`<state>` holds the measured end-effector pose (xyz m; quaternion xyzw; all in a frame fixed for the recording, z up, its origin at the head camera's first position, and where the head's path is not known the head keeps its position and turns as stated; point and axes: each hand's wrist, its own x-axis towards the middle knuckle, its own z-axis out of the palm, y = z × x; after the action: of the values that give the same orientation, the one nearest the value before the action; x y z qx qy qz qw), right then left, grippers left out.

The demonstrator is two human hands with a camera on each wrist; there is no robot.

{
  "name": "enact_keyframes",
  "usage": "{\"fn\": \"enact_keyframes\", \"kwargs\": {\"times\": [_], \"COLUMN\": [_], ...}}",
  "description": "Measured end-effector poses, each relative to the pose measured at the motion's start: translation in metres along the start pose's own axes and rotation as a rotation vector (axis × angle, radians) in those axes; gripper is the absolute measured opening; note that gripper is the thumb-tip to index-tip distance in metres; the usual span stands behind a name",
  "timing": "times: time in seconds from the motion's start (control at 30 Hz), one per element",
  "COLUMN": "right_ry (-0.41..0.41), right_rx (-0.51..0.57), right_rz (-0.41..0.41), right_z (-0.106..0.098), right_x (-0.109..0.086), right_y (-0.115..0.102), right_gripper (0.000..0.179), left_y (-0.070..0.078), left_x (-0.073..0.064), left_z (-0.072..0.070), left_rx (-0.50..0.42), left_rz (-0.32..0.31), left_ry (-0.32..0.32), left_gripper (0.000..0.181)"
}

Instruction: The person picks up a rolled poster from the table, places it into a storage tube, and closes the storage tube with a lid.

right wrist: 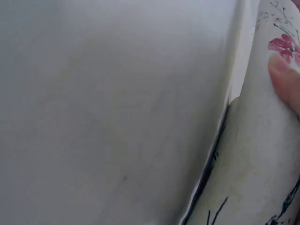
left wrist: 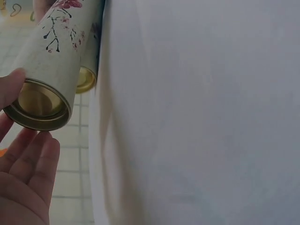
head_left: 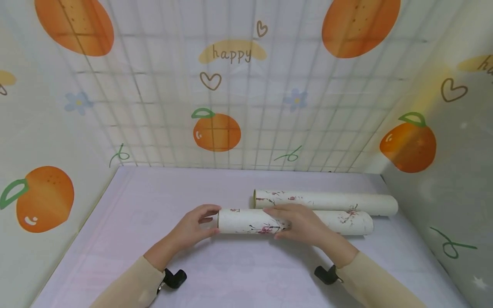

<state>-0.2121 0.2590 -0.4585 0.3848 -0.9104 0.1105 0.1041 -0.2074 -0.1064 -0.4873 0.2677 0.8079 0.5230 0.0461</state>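
Note:
A white cardboard tube (head_left: pixel 240 221) printed with plum-blossom sprigs lies crosswise on the table. My left hand (head_left: pixel 192 229) holds its left end between thumb and fingers. That end has a recessed gold metal cap (left wrist: pixel 41 101) in the left wrist view. Farther right, my right hand (head_left: pixel 302 226) grips the same tube around its middle; the right wrist view shows its thumb (right wrist: pixel 286 84) beside a pink flower. Just behind lies a second matching tube (head_left: pixel 339 202), set farther right, with part of it hidden by the near tube and right hand.
The table (head_left: pixel 231 273) has a pale lilac-white cover. Behind it hangs a grid-patterned curtain (head_left: pixel 165 107) with oranges, hearts and writing. A similar cloth wall (head_left: pixel 34 141) stands at the left, another (head_left: pixel 462 179) at the right.

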Motion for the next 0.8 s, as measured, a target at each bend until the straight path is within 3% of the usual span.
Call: {"fn": "enact_keyframes", "kwargs": {"times": [0.33, 0.6, 0.8], "right_ry": [-0.022, -0.038, -0.028], "right_rx": [0.027, 0.06, 0.084], "right_rz": [0.049, 0.068, 0.076], "right_z": [0.005, 0.011, 0.011], "right_x": [0.008, 0.01, 0.009], "right_y": [0.001, 0.001, 0.001], "right_gripper": [0.082, 0.083, 0.079], "left_y": [-0.009, -0.01, -0.002], "left_x": [0.01, 0.014, 0.015], "left_z": [-0.005, -0.005, -0.006], "left_rx": [0.095, 0.225, 0.271], "left_rz": [-0.072, -0.131, -0.173], "left_ry": [-0.017, -0.046, -0.06], "left_gripper": [0.059, 0.055, 0.055]}}
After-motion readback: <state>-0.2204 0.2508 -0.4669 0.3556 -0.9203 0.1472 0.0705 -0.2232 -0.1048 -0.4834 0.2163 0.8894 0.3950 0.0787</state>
